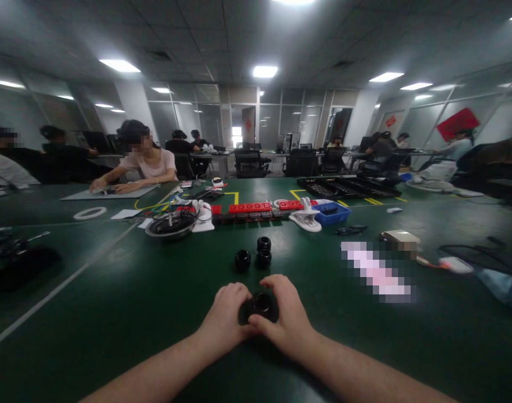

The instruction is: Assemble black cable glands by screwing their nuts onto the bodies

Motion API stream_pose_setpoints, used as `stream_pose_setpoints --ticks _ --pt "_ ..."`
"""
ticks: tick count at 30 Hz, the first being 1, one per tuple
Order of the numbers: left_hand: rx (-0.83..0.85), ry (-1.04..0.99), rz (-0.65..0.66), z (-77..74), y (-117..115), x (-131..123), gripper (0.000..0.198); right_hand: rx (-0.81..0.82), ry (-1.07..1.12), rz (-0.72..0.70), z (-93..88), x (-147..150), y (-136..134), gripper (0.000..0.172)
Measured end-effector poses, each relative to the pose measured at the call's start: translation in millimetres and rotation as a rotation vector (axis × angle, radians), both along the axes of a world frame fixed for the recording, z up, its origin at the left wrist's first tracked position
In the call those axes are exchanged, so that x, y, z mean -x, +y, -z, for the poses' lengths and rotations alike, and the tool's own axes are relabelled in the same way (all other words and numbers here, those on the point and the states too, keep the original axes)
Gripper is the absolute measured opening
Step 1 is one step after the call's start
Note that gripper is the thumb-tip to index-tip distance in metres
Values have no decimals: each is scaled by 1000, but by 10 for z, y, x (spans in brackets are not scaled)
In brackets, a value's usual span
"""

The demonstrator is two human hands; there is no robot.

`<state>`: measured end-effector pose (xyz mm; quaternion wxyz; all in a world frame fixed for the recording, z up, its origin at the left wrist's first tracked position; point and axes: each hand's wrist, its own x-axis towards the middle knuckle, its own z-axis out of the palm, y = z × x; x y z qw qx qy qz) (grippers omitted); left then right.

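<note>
Both hands meet near the front of the green table, around a glossy black round part with a hole in its top [263, 303]. My right hand [292, 313] curls about it, thumb in front and fingers at the far side. From the other side my left hand [226, 313] closes on its dark left edge; whether that edge is a separate piece I cannot tell. Just beyond the fingers stand three similar glossy black round parts: one at the left [242, 259], one at the back [264, 243] and one in front of it [264, 258].
Across the table runs a row of red and black blocks [250, 207]. Beside it are a white clip [307, 217], a blue tray [332, 213] and a round dish of cables [171, 224]. A co-worker [144, 157] sits at the far left; a pale box [399, 242] lies right.
</note>
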<state>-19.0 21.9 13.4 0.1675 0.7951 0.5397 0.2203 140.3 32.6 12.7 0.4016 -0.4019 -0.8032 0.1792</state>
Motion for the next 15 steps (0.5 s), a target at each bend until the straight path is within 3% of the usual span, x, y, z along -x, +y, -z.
stream_pose_setpoints --ticks 6,15 --pt "-4 -38 7 -31 -7 8 23 -74 -140 -28 -83 -27 -52 21" --pt "-29 -34 26 12 -1 12 20 -116 -191 -197 -182 -60 -82 33"
